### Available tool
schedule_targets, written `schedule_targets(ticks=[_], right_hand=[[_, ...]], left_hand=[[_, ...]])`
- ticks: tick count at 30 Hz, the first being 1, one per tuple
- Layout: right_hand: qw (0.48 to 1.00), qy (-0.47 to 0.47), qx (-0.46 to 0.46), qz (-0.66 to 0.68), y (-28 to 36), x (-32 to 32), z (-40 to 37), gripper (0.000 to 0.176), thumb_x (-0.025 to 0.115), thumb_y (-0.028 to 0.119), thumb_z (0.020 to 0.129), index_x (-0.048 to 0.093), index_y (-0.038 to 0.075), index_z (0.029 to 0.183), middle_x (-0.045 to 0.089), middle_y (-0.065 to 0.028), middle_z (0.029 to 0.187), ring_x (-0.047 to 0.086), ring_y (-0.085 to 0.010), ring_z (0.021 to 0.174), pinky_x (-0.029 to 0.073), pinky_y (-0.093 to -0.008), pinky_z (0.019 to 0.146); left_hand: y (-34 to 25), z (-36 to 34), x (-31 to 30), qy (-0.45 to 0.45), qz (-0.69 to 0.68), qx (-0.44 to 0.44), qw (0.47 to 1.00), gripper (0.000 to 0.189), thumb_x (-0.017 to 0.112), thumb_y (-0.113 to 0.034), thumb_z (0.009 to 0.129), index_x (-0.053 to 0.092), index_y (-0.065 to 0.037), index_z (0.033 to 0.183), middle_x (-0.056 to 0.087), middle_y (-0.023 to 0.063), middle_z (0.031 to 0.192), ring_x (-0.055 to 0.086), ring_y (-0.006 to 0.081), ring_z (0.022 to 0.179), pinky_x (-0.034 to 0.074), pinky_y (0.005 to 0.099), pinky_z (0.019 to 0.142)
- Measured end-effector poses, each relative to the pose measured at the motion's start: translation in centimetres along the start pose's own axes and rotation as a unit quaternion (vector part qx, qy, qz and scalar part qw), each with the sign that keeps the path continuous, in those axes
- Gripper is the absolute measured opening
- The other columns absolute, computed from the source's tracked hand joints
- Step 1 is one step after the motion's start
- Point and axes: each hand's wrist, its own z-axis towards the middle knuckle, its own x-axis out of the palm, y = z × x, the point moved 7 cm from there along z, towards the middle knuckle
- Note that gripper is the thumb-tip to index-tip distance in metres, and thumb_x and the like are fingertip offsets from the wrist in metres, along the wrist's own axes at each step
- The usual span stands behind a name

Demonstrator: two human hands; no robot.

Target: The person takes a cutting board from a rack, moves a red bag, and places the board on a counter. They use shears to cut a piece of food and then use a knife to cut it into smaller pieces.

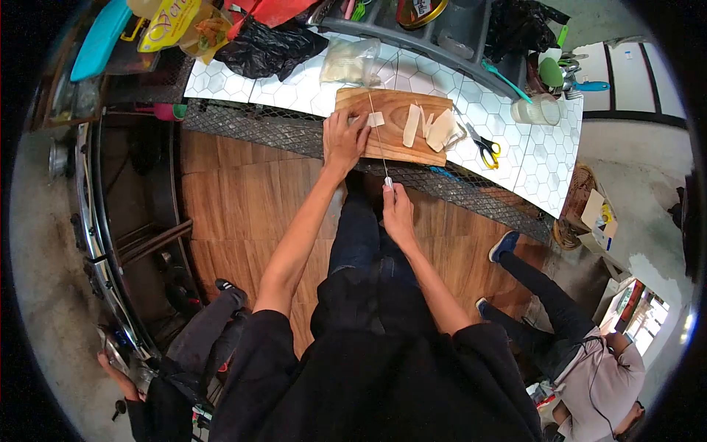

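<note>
On the wooden cutting board, my left hand has its fingers curled and holds a small pale piece of food at the board's left part. My right hand grips the handle of a knife. Its thin blade points away from me and crosses the board right beside my left fingertips. Further right on the board lie a long pale strip and broader pale slices, whose kind I cannot make out.
Scissors with yellow-and-black handles lie right of the board. Behind it are a clear plastic bag, a black bag and a grey tray. A glass jar stands right. One person is behind right, another behind left.
</note>
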Motion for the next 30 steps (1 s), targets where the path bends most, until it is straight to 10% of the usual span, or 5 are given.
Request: schedule_targets(ticks=[30], right_hand=[[0.997,-0.055,-0.045,0.016,-0.8,-0.5,1.0,0.035,0.044,0.032,0.101,0.057,-0.001,0.103,0.058,-0.0178,0.074,0.059,-0.0310,0.069,0.044,-0.0415,0.066]], left_hand=[[-3.2,-3.9,1.6,0.107,0.046,-0.025,0.993,0.058,0.055,-0.020,0.091,0.038,-0.002,0.143,0.037,0.0143,0.149,0.031,0.0307,0.138,0.025,0.0481,0.110]])
